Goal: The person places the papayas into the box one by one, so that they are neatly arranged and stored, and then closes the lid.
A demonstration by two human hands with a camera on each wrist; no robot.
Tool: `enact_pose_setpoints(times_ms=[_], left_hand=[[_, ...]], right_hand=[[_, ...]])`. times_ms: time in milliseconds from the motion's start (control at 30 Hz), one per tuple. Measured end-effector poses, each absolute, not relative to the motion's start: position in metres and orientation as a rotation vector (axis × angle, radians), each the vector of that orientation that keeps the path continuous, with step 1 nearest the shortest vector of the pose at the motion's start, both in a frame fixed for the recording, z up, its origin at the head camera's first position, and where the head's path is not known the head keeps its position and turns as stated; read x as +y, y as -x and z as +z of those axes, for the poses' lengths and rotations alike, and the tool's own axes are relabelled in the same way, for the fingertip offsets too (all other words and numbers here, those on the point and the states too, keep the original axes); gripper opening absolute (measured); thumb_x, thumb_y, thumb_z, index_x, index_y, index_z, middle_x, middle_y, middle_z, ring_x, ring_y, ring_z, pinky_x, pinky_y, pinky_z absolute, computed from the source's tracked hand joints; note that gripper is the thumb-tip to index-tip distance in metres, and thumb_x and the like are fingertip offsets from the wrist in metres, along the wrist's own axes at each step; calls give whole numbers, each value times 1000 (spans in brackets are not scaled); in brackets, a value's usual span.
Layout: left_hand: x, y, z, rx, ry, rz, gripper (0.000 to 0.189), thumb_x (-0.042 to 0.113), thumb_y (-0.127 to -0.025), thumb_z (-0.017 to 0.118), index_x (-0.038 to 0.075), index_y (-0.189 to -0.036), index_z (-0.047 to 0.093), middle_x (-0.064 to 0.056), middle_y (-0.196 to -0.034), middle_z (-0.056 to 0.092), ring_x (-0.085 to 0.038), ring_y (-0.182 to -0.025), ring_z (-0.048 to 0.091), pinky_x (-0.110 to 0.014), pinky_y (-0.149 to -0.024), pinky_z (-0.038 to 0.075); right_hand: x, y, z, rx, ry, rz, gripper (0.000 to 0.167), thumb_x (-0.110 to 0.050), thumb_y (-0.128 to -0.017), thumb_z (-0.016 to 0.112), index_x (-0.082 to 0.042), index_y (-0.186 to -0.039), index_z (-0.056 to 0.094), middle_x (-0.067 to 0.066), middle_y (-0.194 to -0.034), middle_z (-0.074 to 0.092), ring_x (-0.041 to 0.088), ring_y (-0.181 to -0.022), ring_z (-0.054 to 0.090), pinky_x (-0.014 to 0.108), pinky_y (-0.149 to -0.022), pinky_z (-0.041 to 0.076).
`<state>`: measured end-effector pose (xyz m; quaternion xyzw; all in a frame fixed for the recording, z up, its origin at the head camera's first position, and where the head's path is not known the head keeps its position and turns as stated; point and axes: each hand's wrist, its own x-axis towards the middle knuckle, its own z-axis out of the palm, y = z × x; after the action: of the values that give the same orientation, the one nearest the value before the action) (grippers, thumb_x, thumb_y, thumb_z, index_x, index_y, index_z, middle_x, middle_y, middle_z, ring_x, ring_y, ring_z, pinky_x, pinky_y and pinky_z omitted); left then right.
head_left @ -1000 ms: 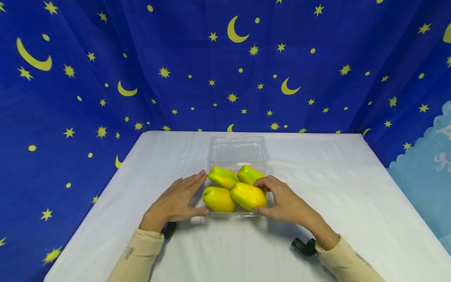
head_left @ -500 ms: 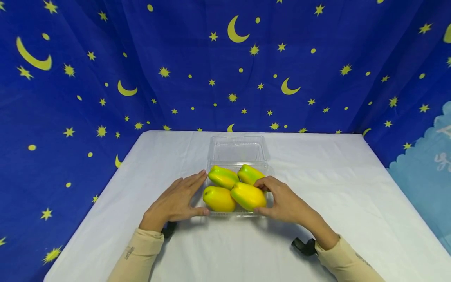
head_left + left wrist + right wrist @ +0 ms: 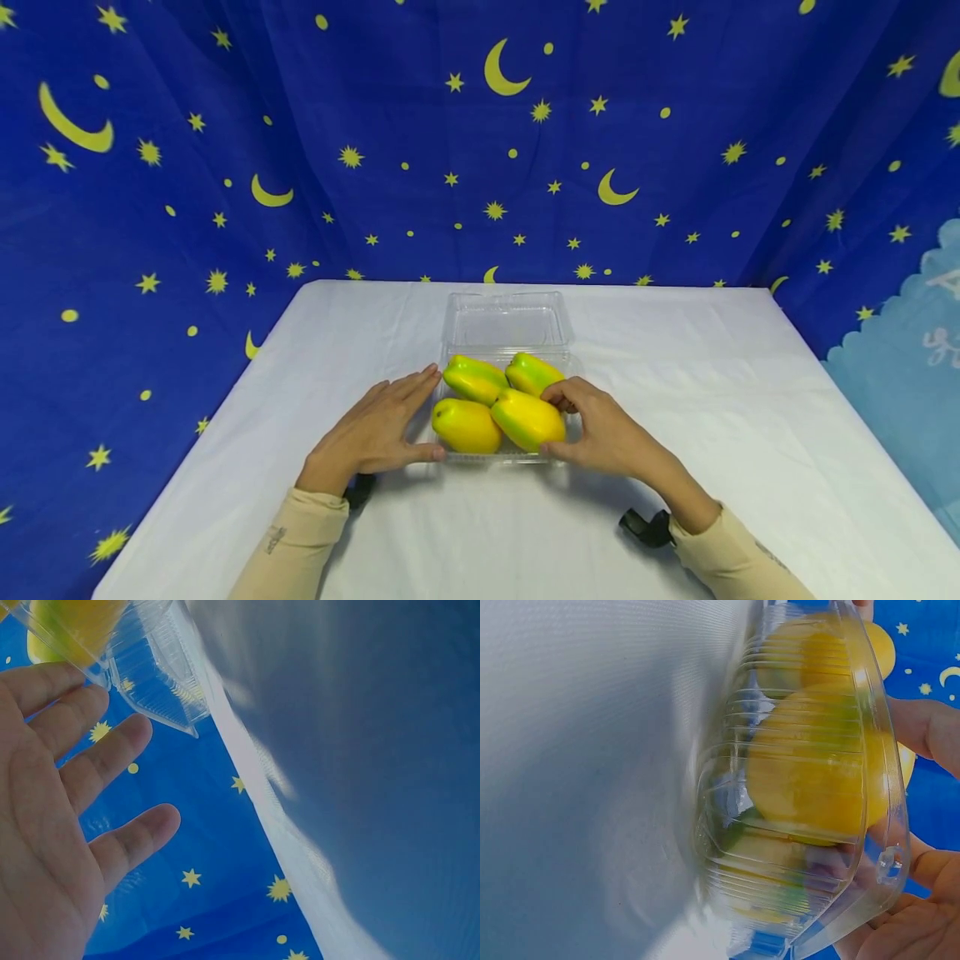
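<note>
In the head view a hinged clear plastic container [image 3: 510, 457] lies open on the table. Several yellow-green mangoes fill its base, among them a front-left mango [image 3: 467, 426], a back-left mango [image 3: 475, 379] and a back-right mango [image 3: 531, 372]. My right hand [image 3: 611, 429] grips the front-right mango [image 3: 528, 419] between thumb and curled fingers, at the container's right side. My left hand [image 3: 382, 425] rests along the left wall, fingers mostly straight; in the left wrist view its fingertips [image 3: 91, 697] lie by the container's edge. The right wrist view shows mangoes through the ribbed wall [image 3: 802, 765].
The container's clear lid [image 3: 508, 321] is folded back, away from me. A white cloth covers the table [image 3: 697, 375]. A blue curtain [image 3: 420, 125] with yellow moons and stars stands behind and at the sides. Black wrist camera mounts [image 3: 647, 528] sit under the wrists.
The front-right mango has turned and shifted slightly within the container under my right hand. My left hand stays in place, and the head view has tilted very slightly.
</note>
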<state>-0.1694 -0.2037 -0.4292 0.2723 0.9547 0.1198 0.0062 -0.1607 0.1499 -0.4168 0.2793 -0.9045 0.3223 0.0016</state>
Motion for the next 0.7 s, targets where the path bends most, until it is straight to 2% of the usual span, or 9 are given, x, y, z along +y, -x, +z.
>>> enact_pose_setpoints(times_ms=[400,700], left_hand=[[-204,168,-430,2979,-845,362,111,85,-80,52,18,-162,19,1,-169,18,-29,-152,29,-59,-121,28],[-205,170,-429,2986,-866,365,109,78,-81,60,18,-162,19,0,-168,19,-28,-152,29,-58,-121,29]], right_hand=[[151,160,-417,-2816,-867,1037,64,-41,-75,87,-18,-128,59,-6,-120,61,15,-106,62,43,-94,56],[149,165,-414,-2609,-837,1125,53,-36,-84,82,-10,-125,63,2,-119,66,20,-109,67,39,-96,58]])
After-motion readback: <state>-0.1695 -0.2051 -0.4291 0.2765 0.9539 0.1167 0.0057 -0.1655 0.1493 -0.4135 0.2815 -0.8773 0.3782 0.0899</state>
